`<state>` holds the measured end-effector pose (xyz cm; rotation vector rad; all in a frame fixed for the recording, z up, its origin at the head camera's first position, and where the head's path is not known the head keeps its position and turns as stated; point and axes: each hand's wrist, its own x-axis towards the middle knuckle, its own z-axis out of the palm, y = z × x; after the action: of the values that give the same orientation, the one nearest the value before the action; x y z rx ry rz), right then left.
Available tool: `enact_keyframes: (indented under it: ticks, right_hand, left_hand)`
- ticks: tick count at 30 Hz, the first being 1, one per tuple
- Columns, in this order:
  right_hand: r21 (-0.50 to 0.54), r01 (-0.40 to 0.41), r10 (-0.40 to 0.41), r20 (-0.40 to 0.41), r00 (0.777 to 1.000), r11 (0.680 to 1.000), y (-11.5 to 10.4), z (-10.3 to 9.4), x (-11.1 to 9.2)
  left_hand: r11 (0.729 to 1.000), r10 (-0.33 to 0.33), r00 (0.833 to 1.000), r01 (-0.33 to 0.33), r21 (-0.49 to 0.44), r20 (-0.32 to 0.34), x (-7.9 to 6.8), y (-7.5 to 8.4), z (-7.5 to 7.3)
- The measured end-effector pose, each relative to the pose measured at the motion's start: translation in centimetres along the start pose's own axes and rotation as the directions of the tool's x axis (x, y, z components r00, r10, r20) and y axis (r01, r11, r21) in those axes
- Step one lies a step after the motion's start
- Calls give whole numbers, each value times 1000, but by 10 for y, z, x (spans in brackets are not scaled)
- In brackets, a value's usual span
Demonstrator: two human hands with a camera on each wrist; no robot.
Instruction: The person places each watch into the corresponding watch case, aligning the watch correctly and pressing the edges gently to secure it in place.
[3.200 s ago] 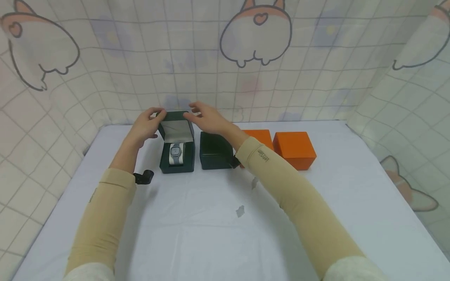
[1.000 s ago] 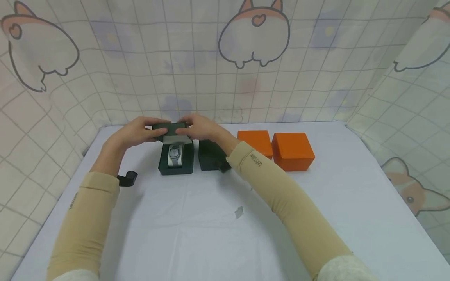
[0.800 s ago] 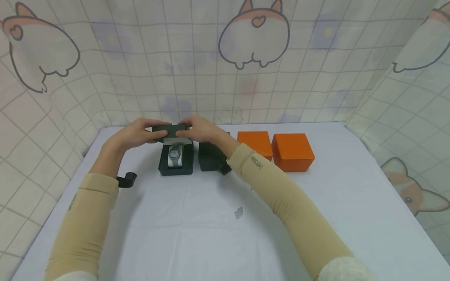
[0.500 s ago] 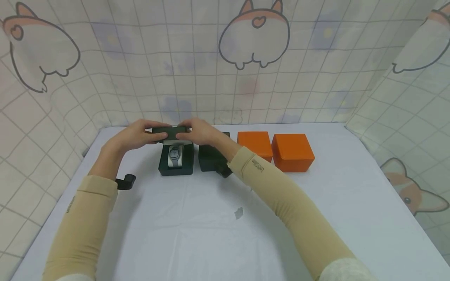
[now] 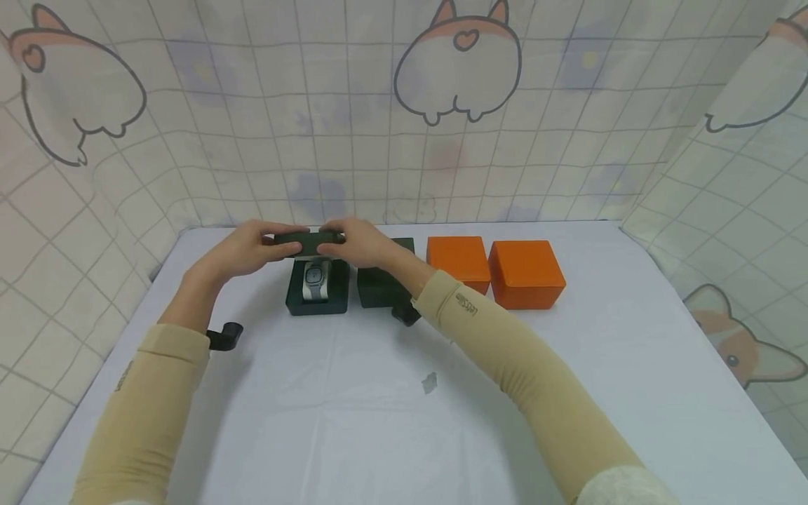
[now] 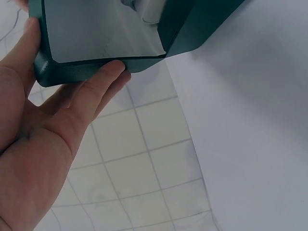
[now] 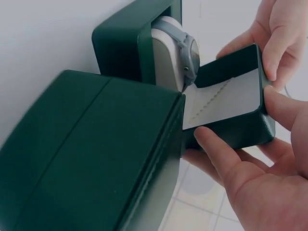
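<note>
A dark green watch box [image 5: 317, 307] stands at the back left of the white table. Inside it, a grey-blue watch [image 5: 313, 275] sits round a white cushion. Its hinged lid [image 5: 308, 243] tilts forward over the rear of the box, part-way down. My left hand [image 5: 245, 247] grips the lid's left side. My right hand [image 5: 362, 245] pinches the right side, with the thumb on the lid's edge and the fingers along its outer wall. In the right wrist view the lid's white lining [image 7: 226, 98] faces the watch.
Close by on the right stands a second, closed green box [image 5: 377, 286], partly behind my right forearm. Two orange boxes [image 5: 458, 256] stand farther right. A patterned cloth wall [image 5: 467, 168] rises behind the table.
The lid, upright with its lining showing about three seconds ago, has tipped forward and lower. Both hands have shifted from its top corners to a grip on its sides.
</note>
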<state>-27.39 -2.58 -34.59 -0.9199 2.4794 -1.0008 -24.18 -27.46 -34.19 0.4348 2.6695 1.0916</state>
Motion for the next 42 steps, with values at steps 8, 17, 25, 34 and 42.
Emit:
enact_keyframes:
  ticks: [8, 17, 25, 34, 42]
  right_hand:
    - [-30, 0, 0, -24, 1000, 1000, 2, 6, -1]
    - [-62, 32, -35, -47, 998, 998, 2, 13, -7]
    - [-68, 52, -56, -50, 997, 996, 2, 18, -11]
    - [-64, 108, -112, -64, 992, 992, 7, 24, -12]
    - [-65, 136, -140, -75, 987, 989, 9, 29, -14]
  left_hand:
    - [999, 24, 999, -23, 42, -42, -3, -4, 5]
    - [996, 71, 995, -66, 62, -71, -6, -11, 11]
    - [992, 111, 989, -105, 75, -93, -10, -13, 16]
    - [987, 137, 983, -126, 96, -122, -15, -16, 23]
    - [983, 170, 974, -157, 93, -150, -18, -18, 28]
